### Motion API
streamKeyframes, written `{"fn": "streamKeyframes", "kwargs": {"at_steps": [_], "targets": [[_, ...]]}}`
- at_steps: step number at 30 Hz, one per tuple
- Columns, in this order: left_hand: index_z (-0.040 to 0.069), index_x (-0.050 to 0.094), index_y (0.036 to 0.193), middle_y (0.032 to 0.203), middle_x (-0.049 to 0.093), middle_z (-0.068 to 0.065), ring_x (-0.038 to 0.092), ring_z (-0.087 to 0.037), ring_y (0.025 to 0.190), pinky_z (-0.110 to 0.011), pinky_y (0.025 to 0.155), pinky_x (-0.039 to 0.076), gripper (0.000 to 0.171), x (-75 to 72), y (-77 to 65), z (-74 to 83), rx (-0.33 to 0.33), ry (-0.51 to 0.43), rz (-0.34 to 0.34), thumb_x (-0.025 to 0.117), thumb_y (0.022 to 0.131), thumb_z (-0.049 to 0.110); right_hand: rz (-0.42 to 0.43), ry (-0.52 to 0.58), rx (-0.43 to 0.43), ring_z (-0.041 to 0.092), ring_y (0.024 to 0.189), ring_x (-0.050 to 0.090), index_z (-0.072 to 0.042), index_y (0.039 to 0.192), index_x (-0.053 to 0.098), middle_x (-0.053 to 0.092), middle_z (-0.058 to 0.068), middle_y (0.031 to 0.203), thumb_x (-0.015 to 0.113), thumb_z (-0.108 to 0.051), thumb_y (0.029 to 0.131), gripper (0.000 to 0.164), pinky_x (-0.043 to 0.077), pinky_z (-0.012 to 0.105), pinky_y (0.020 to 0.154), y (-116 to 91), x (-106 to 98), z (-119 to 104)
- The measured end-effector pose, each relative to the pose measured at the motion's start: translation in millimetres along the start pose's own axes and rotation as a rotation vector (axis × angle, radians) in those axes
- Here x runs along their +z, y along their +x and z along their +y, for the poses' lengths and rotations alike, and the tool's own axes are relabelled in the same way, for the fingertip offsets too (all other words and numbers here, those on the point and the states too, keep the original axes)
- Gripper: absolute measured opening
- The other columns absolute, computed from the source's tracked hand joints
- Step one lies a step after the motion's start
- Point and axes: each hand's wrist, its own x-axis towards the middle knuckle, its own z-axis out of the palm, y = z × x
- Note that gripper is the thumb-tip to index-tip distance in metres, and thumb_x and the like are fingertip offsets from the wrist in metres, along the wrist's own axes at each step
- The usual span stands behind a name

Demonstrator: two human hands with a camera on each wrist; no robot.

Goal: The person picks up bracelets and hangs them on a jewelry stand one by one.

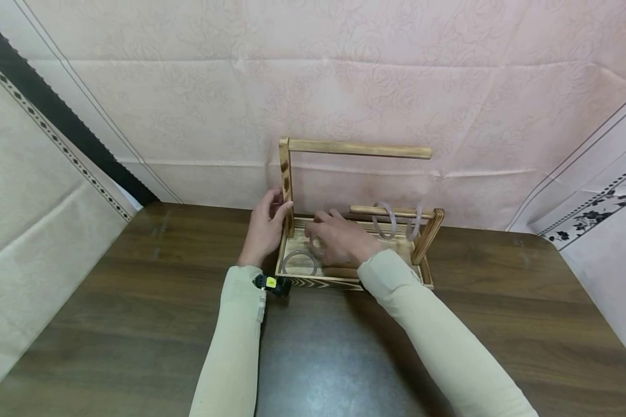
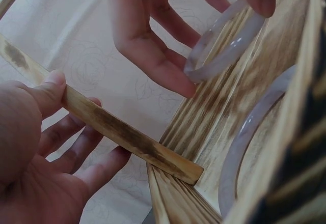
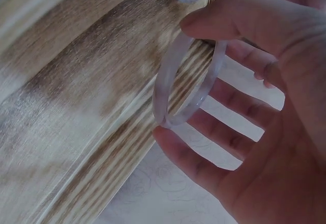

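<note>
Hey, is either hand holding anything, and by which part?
The right hand pinches a pale, translucent, glassy round bangle by opposite sides of its rim. The left hand holds a brown-streaked, flat wooden upright post by its lower half.

No words or numbers can be read.
There is one small yellow label (image 1: 271,282). It sits on the black camera (image 1: 282,286) by the left sleeve (image 1: 233,336), just beside the near left corner of the wooden stand (image 1: 323,282). The label has tiny dark marks on it. They are too small and blurry to tell if they are letters or numbers.
</note>
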Motion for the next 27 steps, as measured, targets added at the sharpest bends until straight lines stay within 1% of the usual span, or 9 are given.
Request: {"fn": "streamKeyframes", "kwargs": {"at_steps": [7, 9, 14, 17, 22, 24, 25, 27], "targets": [[0.007, 0.055, 0.136, 0.127, 0.063, -0.016, 0.063, -0.032, 0.118, -0.045, 0.098, 0.053, 0.034, -0.6, 0.1, -0.5, 0.003, -0.009, -0.001, 0.057, 0.105, 0.023, 0.045, -0.037, -0.022, 0.026, 0.113, 0.049, -0.021, 0.121, 0.068, 0.056, 0.004, 0.122, 0.074, -0.032, 0.093, 0.030, 0.057, 0.042, 0.087, -2, 0, -2], [0.007, 0.055, 0.136, 0.127, 0.062, -0.016, 0.063, -0.032, 0.118, -0.045, 0.099, 0.053, 0.035, -0.7, -0.1, -0.1, 0.003, -0.009, -0.004, 0.056, 0.105, 0.023, 0.052, -0.047, -0.029, 0.026, 0.114, 0.049, -0.021, 0.122, 0.067, 0.055, 0.003, 0.123, 0.078, -0.027, 0.090, 0.034, 0.057, 0.042, 0.087, -3, 0, -2], [0.007, 0.055, 0.136, 0.127, 0.062, -0.016, 0.062, -0.032, 0.118, -0.047, 0.100, 0.052, 0.034, -0.5, -0.4, 0.3, 0.002, -0.004, -0.005, 0.056, 0.106, 0.023, 0.059, -0.052, -0.035, 0.026, 0.116, 0.047, -0.021, 0.125, 0.065, 0.053, 0.003, 0.127, 0.087, -0.015, 0.079, 0.051, 0.058, 0.040, 0.085, -6, 1, -3], [0.007, 0.055, 0.134, 0.126, 0.062, -0.016, 0.062, -0.032, 0.118, -0.046, 0.100, 0.052, 0.033, -0.5, -0.4, 0.6, 0.001, -0.005, -0.001, 0.056, 0.106, 0.023, 0.066, -0.039, -0.034, 0.025, 0.117, 0.047, -0.022, 0.125, 0.065, 0.052, 0.001, 0.128, 0.088, -0.014, 0.077, 0.054, 0.058, 0.039, 0.082, -7, 1, -3], [0.007, 0.055, 0.134, 0.126, 0.062, -0.016, 0.062, -0.032, 0.117, -0.046, 0.099, 0.052, 0.033, -0.6, -0.3, 0.5, 0.002, -0.010, -0.002, 0.056, 0.106, 0.023, 0.091, -0.034, -0.041, 0.023, 0.119, 0.047, -0.024, 0.125, 0.064, 0.052, -0.001, 0.132, 0.085, -0.013, 0.080, 0.051, 0.057, 0.039, 0.083, -10, 2, -5], [0.007, 0.055, 0.134, 0.126, 0.062, -0.016, 0.062, -0.032, 0.117, -0.046, 0.099, 0.052, 0.033, -0.7, -0.4, 0.9, 0.001, -0.014, -0.004, 0.056, 0.106, 0.023, 0.110, -0.036, -0.051, 0.023, 0.117, 0.047, -0.025, 0.123, 0.065, 0.053, -0.001, 0.131, 0.081, -0.017, 0.084, 0.043, 0.056, 0.039, 0.085, -11, 3, -5], [0.006, 0.055, 0.134, 0.126, 0.062, -0.016, 0.062, -0.032, 0.117, -0.046, 0.099, 0.053, 0.033, -0.7, -0.4, 1.1, 0.000, -0.015, -0.005, 0.056, 0.106, 0.023, 0.118, -0.036, -0.056, 0.023, 0.116, 0.047, -0.025, 0.123, 0.065, 0.053, -0.001, 0.130, 0.082, -0.017, 0.084, 0.044, 0.055, 0.039, 0.085, -12, 2, -6], [0.007, 0.055, 0.135, 0.126, 0.062, -0.016, 0.062, -0.031, 0.117, -0.046, 0.099, 0.053, 0.033, -0.8, -0.6, 1.2, -0.003, -0.015, -0.005, 0.056, 0.106, 0.023, 0.131, -0.036, -0.067, 0.022, 0.113, 0.047, -0.024, 0.122, 0.065, 0.054, -0.001, 0.127, 0.079, -0.021, 0.087, 0.038, 0.054, 0.038, 0.085, -13, 2, -7]]}}
